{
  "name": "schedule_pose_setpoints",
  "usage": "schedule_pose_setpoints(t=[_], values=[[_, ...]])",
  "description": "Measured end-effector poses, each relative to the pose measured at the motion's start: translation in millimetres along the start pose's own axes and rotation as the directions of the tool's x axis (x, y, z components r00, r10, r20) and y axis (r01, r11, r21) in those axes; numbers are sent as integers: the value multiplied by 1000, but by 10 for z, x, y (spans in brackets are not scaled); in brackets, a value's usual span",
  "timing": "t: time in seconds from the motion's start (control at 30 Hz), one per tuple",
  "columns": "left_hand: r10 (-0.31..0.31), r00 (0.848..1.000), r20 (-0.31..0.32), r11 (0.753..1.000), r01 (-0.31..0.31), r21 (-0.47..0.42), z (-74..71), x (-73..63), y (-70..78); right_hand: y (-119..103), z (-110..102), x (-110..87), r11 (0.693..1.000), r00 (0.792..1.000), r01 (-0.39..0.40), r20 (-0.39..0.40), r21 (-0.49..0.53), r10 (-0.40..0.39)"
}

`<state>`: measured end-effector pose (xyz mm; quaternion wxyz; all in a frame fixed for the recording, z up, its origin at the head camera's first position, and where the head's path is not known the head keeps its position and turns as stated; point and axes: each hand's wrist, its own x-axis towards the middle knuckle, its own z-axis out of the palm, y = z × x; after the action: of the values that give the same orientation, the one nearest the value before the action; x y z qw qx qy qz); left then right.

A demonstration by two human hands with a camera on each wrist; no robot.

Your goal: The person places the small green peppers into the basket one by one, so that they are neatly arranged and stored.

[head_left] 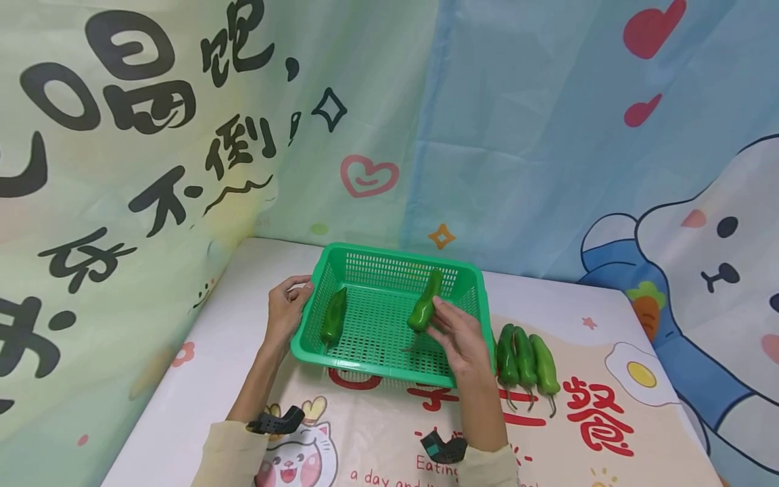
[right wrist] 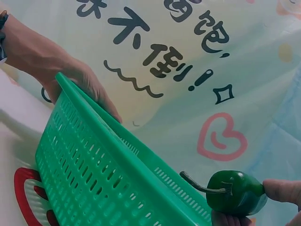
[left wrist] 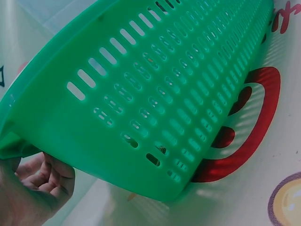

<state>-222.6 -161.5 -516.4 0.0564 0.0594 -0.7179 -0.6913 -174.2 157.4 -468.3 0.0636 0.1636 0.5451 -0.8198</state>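
Note:
My left hand (head_left: 285, 314) grips the left rim of a green plastic basket (head_left: 389, 371), its fingers curled at the edge in the left wrist view. Between the thumb and fingers of my right hand (head_left: 465, 341) is a green pepper (head_left: 426, 304), pinched over the right half of the basket. In the right wrist view this pepper (right wrist: 235, 190) has its stem pointing left, above the basket's rim. Another green pepper (head_left: 333, 319) lies inside the basket along its left side, apart from both hands.
Three green peppers (head_left: 526, 362) lie side by side on the table, just right of the basket, stems toward me. A printed cloth (head_left: 377, 433) covers the table's front part. Behind the table hangs a curtain (head_left: 499, 135) with drawings and writing.

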Motion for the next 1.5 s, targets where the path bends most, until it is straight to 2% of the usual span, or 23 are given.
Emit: schedule_pose_setpoints(t=[0.43, 1.5], values=[[2, 1000, -2, 1000, -2, 3, -4, -4, 5, 74, 146, 22, 998, 999, -22, -36, -57, 20], [6, 1000, 2, 1000, -6, 6, 5, -9, 16, 235, 379, 159, 988, 998, -66, -31, -138, 62]])
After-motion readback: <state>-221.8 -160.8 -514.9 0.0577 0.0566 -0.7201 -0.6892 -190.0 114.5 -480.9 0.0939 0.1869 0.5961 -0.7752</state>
